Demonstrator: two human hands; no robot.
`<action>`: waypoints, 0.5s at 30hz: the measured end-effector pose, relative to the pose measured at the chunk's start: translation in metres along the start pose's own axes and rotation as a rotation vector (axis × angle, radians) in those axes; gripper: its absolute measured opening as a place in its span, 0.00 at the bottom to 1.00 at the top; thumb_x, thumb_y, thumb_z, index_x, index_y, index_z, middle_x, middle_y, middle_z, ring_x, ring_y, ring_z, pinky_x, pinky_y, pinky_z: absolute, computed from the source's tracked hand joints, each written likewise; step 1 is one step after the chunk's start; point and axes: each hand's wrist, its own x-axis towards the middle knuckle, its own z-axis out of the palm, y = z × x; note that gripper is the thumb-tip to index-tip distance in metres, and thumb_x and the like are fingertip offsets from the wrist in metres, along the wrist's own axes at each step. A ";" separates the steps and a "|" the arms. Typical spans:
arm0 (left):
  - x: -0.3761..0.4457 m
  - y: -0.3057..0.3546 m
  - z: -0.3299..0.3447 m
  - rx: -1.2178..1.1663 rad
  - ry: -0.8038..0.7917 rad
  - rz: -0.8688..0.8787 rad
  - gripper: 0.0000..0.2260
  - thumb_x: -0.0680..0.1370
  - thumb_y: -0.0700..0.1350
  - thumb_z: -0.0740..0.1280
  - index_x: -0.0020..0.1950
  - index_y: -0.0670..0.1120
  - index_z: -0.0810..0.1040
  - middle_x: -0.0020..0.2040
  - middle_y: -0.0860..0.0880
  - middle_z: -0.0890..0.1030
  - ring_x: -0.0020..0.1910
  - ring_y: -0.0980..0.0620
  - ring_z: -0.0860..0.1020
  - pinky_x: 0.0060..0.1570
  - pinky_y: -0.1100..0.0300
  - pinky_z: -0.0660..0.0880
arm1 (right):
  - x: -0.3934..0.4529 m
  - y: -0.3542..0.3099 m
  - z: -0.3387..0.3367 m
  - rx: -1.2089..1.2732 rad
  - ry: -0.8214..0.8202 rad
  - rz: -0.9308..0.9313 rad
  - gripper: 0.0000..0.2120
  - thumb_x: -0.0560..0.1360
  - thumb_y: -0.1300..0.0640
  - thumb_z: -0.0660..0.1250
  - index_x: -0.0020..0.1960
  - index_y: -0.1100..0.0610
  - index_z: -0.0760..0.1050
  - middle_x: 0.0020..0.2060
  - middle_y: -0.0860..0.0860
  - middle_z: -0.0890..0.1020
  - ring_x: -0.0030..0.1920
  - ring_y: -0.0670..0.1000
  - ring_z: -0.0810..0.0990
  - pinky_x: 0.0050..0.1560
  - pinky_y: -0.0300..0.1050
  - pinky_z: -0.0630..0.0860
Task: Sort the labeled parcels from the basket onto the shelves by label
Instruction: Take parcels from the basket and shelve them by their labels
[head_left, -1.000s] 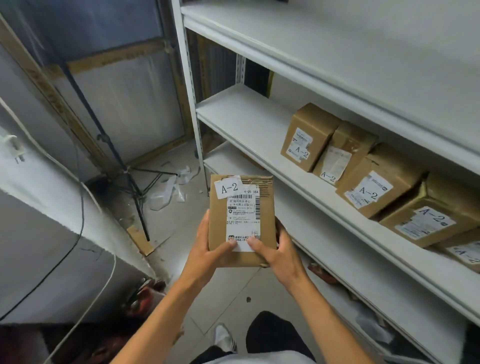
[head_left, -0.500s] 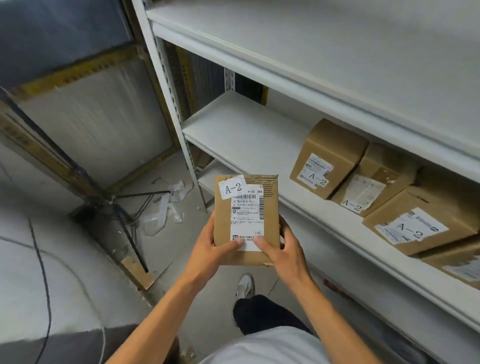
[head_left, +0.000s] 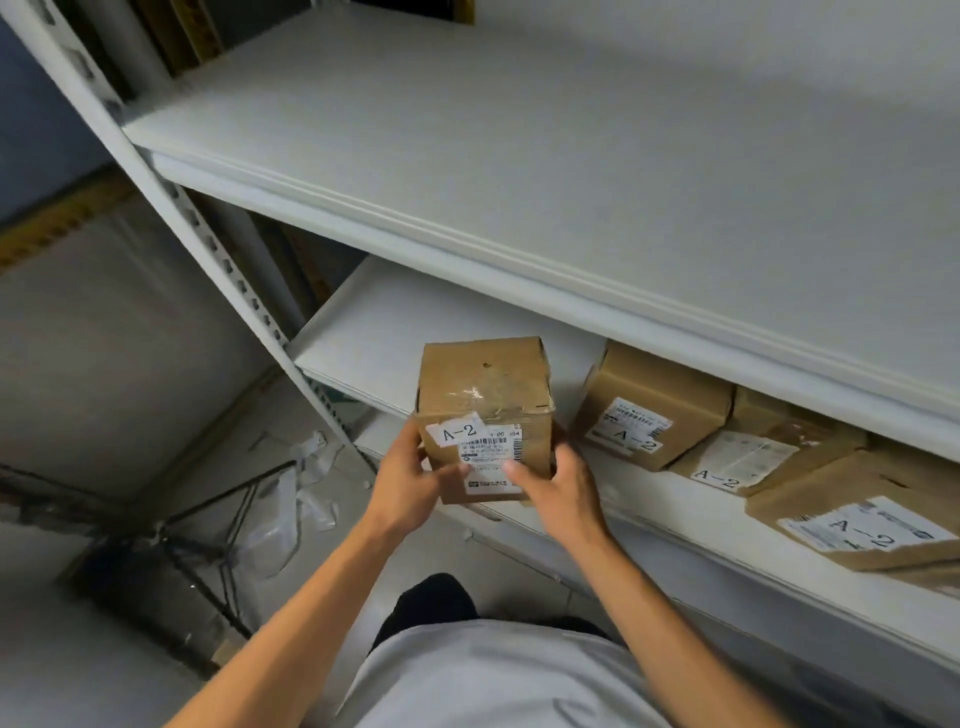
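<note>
Head view: brown cardboard parcel labelled A-2 (head_left: 485, 415) gripped at its lower sides by left hand (head_left: 402, 480) and right hand (head_left: 563, 488), at front edge of white middle shelf (head_left: 395, 332), left of shelved A-2 cardboard boxes (head_left: 649, 410).

Parcel storeroom: white metal shelving (head_left: 519, 270), labelled cardboard parcels (head_left: 649, 410).

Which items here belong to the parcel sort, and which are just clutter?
Job:
- held A-2 parcel, in left hand and right hand
- middle shelf
- three shelved A-2 parcels

Lying about:
- black stand on floor
- plastic wrap
- bare top shelf
</note>
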 end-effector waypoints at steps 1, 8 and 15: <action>0.013 0.004 -0.004 0.020 -0.026 0.037 0.23 0.73 0.38 0.75 0.60 0.59 0.73 0.51 0.68 0.82 0.55 0.62 0.80 0.46 0.73 0.76 | 0.008 -0.002 0.003 0.009 0.036 0.001 0.14 0.73 0.55 0.76 0.54 0.45 0.76 0.53 0.48 0.82 0.52 0.44 0.81 0.45 0.26 0.73; 0.077 0.025 -0.024 0.121 -0.162 0.247 0.31 0.75 0.37 0.73 0.74 0.53 0.66 0.64 0.59 0.78 0.57 0.59 0.78 0.50 0.72 0.77 | 0.045 -0.015 0.020 0.014 0.214 0.013 0.10 0.74 0.54 0.75 0.48 0.43 0.75 0.46 0.37 0.79 0.44 0.29 0.79 0.41 0.23 0.71; 0.131 0.011 -0.022 0.150 -0.246 0.357 0.31 0.74 0.34 0.72 0.72 0.54 0.64 0.56 0.65 0.80 0.58 0.58 0.80 0.51 0.67 0.78 | 0.073 -0.008 0.039 -0.104 0.389 0.016 0.16 0.74 0.53 0.74 0.58 0.59 0.78 0.60 0.52 0.73 0.58 0.47 0.72 0.55 0.30 0.64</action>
